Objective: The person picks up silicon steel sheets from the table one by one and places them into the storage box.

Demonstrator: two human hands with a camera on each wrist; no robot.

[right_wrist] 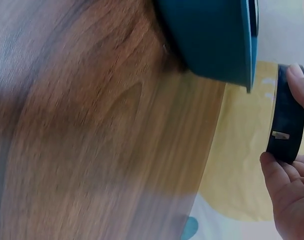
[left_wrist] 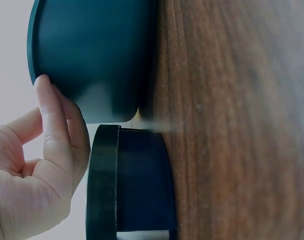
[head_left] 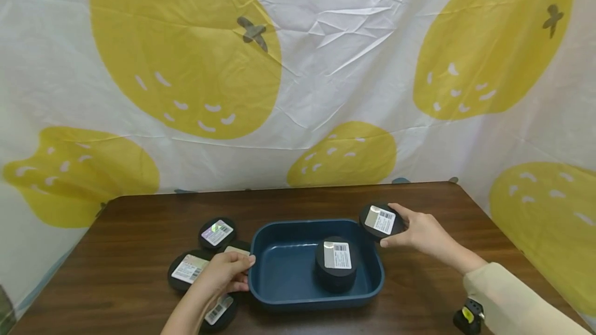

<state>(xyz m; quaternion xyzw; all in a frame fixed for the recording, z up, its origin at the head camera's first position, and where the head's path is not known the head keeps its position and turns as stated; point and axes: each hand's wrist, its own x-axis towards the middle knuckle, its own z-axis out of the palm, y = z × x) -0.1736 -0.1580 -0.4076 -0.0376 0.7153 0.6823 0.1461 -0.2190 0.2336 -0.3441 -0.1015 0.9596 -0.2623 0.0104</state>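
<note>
My right hand (head_left: 421,231) grips a flat round black tub (head_left: 383,221) by its edge, with a barcode label on top. It is raised beside the far right corner of a blue rectangular bin (head_left: 284,301); in the right wrist view the tub (right_wrist: 286,117) is seen side-on between thumb and fingers. My left hand (head_left: 225,273) holds the bin's left rim, one fingertip at its edge in the left wrist view. Inside the bin, toward the right, black tubs (head_left: 336,265) appear stacked, the upper one's label facing up.
Left of the bin lie several more labelled black tubs, one at the back (head_left: 217,233), another farther left (head_left: 186,270) and one at the front (head_left: 221,314), partly behind my left hand. A fruit-printed cloth (head_left: 302,76) hangs behind the wooden table (head_left: 433,293).
</note>
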